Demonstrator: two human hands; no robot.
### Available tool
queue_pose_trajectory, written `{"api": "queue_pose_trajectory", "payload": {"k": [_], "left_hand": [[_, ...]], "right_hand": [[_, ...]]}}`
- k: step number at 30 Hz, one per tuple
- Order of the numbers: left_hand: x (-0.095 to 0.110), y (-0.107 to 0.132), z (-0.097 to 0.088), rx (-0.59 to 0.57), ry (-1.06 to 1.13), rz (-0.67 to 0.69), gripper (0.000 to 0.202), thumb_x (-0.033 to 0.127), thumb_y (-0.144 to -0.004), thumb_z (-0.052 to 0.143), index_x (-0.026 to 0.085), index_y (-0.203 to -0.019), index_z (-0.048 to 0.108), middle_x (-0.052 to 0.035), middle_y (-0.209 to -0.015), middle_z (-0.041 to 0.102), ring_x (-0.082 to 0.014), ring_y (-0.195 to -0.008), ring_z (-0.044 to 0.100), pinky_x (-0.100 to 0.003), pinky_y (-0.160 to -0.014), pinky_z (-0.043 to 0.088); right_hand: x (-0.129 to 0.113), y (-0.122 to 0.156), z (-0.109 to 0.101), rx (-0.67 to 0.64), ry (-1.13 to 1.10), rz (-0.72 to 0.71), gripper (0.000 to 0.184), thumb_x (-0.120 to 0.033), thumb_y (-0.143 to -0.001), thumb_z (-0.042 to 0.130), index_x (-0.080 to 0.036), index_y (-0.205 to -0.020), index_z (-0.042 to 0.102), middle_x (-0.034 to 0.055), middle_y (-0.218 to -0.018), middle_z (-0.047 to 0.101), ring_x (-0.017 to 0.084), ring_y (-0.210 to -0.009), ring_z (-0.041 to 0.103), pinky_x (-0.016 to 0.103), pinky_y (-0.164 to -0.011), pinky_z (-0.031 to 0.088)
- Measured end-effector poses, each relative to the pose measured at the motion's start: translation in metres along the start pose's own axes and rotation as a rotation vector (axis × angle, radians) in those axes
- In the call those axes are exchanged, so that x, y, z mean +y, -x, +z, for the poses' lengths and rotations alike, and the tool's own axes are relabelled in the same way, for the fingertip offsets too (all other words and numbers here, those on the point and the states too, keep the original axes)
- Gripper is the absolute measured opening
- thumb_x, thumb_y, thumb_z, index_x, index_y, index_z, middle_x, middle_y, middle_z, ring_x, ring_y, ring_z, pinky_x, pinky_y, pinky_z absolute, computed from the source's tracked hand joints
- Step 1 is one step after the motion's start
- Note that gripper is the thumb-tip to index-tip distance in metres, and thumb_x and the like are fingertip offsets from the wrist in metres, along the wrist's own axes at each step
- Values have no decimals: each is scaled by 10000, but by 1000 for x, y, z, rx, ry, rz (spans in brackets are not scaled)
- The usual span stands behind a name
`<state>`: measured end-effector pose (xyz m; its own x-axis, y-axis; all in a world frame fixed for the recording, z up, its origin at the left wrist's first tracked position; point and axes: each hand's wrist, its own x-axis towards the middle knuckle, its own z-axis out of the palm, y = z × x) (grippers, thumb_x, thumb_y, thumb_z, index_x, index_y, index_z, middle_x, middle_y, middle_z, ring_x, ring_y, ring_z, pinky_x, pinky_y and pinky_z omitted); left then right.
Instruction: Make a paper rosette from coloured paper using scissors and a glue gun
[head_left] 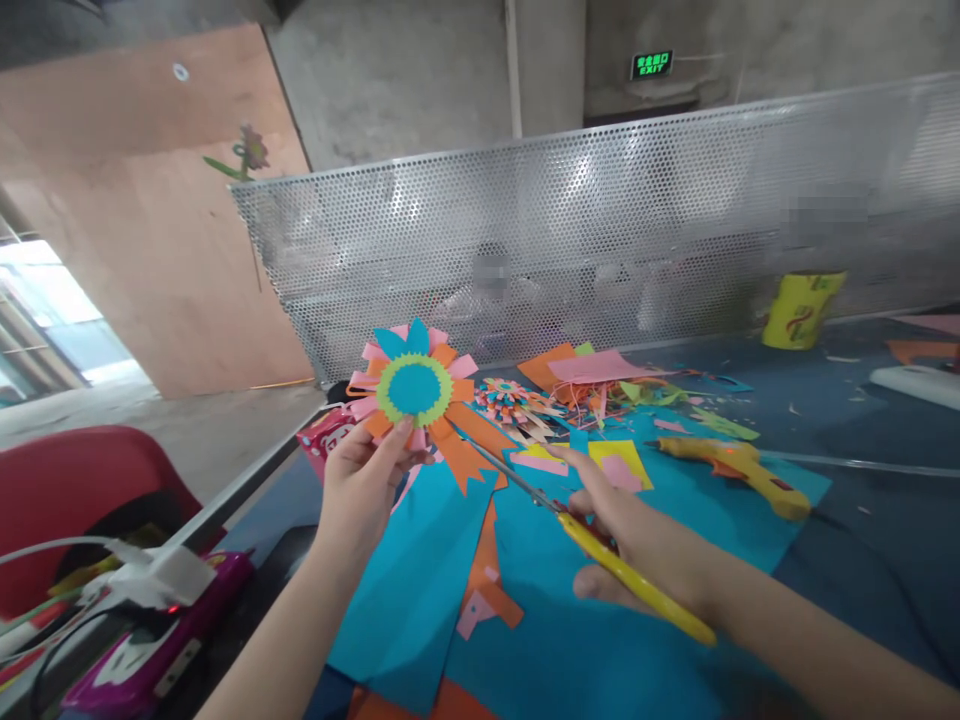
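Note:
My left hand [364, 480] pinches the lower edge of a paper rosette [414, 388] and holds it up above the table. The rosette has a blue centre, a green scalloped ring, pink and orange petals and orange ribbon tails [469, 450]. My right hand [637, 540] grips yellow-handled scissors [600, 555], forefinger stretched along them. The metal blades [502, 472] point left toward the orange tails. Blue paper sheets [540, 610] lie under both hands.
A yellow glue gun [739, 470] lies to the right on the blue paper. Paper scraps and a second paper flower [510, 400] lie behind. A yellow roll [799, 310] stands by the perforated metal screen [600, 230]. A red chair [67, 490] and a purple box [150, 650] sit at left.

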<state>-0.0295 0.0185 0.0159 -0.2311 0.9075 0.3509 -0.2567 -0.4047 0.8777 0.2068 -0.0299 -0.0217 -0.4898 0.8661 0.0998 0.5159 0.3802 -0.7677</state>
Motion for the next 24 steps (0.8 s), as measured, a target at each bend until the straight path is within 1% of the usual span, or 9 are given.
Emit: {"api": "queue_pose_trajectory", "payload": {"k": [4, 6, 9, 11, 13, 16, 18, 21, 24], "left_hand": [[1, 0, 0, 9, -11, -6, 255, 293, -496, 786, 174, -680, 655, 9, -675, 655, -107, -505, 575, -251, -498, 524], [1, 0, 0, 9, -12, -6, 257, 292, -494, 787, 172, -680, 655, 12, -666, 651, -102, -503, 572, -249, -503, 524], [1, 0, 0, 7, -9, -5, 258, 288, -500, 784, 171, -691, 657, 13, -659, 648, -101, -494, 572, -248, -496, 521], [0, 0, 0, -8, -1, -4, 251, 286, -511, 781, 169, -695, 657, 10, -665, 651, -105, -497, 576, -248, -489, 518], [-1, 0, 0, -31, 3, -5, 239, 283, -525, 778, 167, -695, 656, 8, -671, 651, -107, -503, 580, -245, -484, 514], [-2, 1, 1, -56, 4, -10, 224, 275, -549, 769, 166, -711, 659, 7, -692, 652, -100, -518, 578, -238, -492, 513], [-2, 2, 1, -63, 2, -14, 219, 271, -560, 764, 167, -723, 661, 7, -703, 651, -95, -527, 575, -235, -498, 513], [-3, 2, 1, -59, -1, -18, 221, 273, -563, 760, 170, -730, 658, 6, -709, 652, -92, -513, 570, -240, -497, 512], [-4, 3, 1, -47, -3, -24, 222, 286, -563, 758, 171, -721, 650, 10, -663, 643, -100, -496, 574, -247, -500, 513]], "right_hand": [[-1, -1, -1, -25, -11, 9, 990, -434, -716, 614, -200, -1388, -75, 5, -784, 498, 131, -608, 401, 234, -535, 343], [-1, -1, 0, -30, -9, 19, 985, -425, -717, 615, -191, -1384, -70, -14, -749, 470, 124, -587, 380, 229, -523, 323], [-1, -2, 0, -47, -8, 32, 981, -452, -716, 600, -169, -1378, -66, -37, -696, 419, 120, -552, 342, 227, -490, 287], [-2, -2, -1, -48, -2, 43, 968, -484, -711, 585, -164, -1377, -40, -23, -727, 431, 126, -571, 352, 236, -511, 309], [-3, -1, -2, -44, 5, 63, 981, -522, -688, 590, -169, -1377, -14, 11, -804, 462, 137, -614, 376, 256, -560, 350], [-2, 0, -2, -43, 11, 83, 1004, -544, -667, 597, -184, -1379, -12, 44, -891, 474, 145, -644, 398, 277, -597, 380], [0, 0, 0, -29, 3, 61, 989, -526, -683, 583, -199, -1383, -34, 39, -881, 470, 140, -627, 398, 271, -582, 378], [6, -2, 3, 8, -20, -4, 979, -510, -701, 559, -208, -1384, -74, 4, -790, 456, 127, -570, 368, 245, -522, 344], [9, -4, 5, 33, -27, -47, 956, -517, -710, 549, -204, -1385, -52, -18, -729, 443, 115, -536, 328, 231, -488, 312]]}}
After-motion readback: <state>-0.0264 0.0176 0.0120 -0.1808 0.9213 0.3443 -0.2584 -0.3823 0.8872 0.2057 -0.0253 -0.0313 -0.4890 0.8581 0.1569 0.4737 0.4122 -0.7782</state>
